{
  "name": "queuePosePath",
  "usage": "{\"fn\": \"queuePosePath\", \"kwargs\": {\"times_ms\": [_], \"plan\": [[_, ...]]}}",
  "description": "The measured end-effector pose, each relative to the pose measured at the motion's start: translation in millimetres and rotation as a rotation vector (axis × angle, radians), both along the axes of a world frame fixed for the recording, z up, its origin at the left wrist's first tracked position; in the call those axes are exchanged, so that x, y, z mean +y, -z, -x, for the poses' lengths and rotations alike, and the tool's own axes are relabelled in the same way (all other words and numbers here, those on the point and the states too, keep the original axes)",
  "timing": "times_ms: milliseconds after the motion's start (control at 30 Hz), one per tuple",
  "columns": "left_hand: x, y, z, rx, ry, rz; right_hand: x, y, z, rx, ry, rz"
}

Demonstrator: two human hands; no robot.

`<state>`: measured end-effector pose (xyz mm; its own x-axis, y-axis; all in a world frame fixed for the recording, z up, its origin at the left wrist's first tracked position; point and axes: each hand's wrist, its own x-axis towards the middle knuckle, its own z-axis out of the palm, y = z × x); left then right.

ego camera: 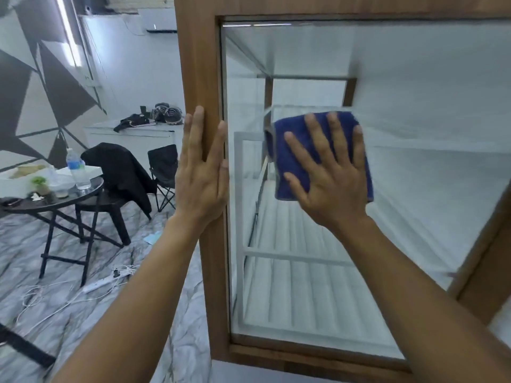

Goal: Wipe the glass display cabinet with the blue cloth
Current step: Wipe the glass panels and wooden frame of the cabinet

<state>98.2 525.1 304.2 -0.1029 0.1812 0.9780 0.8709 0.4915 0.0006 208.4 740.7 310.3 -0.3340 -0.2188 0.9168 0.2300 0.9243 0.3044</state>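
Nearest the camera, both forearms reach up to the cabinet. The left hand [201, 178] lies flat, fingers together, against the wooden frame [196, 64], apparently to brace the cabinet against wiping pressure. The right hand [329, 175], fingers spread wide, presses the folded blue cloth [297, 150] against the glass pane [414, 92], spreading the force evenly. Beyond the glass, white shelves [304, 261] appear empty.

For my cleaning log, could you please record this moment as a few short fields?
surface: glass pane of a wood-framed display cabinet
tool: blue cloth, folded, flat on the glass
right hand: fingers spread, pressing the cloth
left hand: flat on the frame's left post, holding nothing
shelves inside: bare
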Motion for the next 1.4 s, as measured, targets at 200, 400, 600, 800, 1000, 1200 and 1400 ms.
{"fn": "queuePosePath", "kwargs": {"times_ms": [200, 400, 600, 800, 1000, 1200, 1400], "plan": [[4.1, 27.3, 0.5, 0.010, -0.030, -0.029, 68.3, 22.0, -45.6, 0.399, 0.221, 0.633], [9.3, 44.5, -2.5, -0.018, -0.083, -0.092, -68.4, 50.3, 31.0, -0.037, -0.049, 0.123], [-2.8, 66.4, -3.9, -0.053, -0.073, 0.020, -0.9, 87.7, -9.6, 0.018, -0.016, 0.194], [-5.4, 74.0, -7.4, -0.093, -0.110, 0.064, -33.9, 100.8, 1.5, 0.032, 0.023, 0.391], [18.7, 35.9, -20.3, -0.013, -0.279, 0.158, 3.3, 60.4, -8.0, -0.108, -0.050, -0.018], [55.4, -41.8, -36.4, 0.098, -0.268, 0.273, 142.9, -52.0, -89.9, 0.228, 0.234, 0.373], [102.9, -66.5, -45.6, 0.088, -0.202, 0.169, 93.0, -89.0, -58.3, 0.187, 0.152, 0.241]]}}
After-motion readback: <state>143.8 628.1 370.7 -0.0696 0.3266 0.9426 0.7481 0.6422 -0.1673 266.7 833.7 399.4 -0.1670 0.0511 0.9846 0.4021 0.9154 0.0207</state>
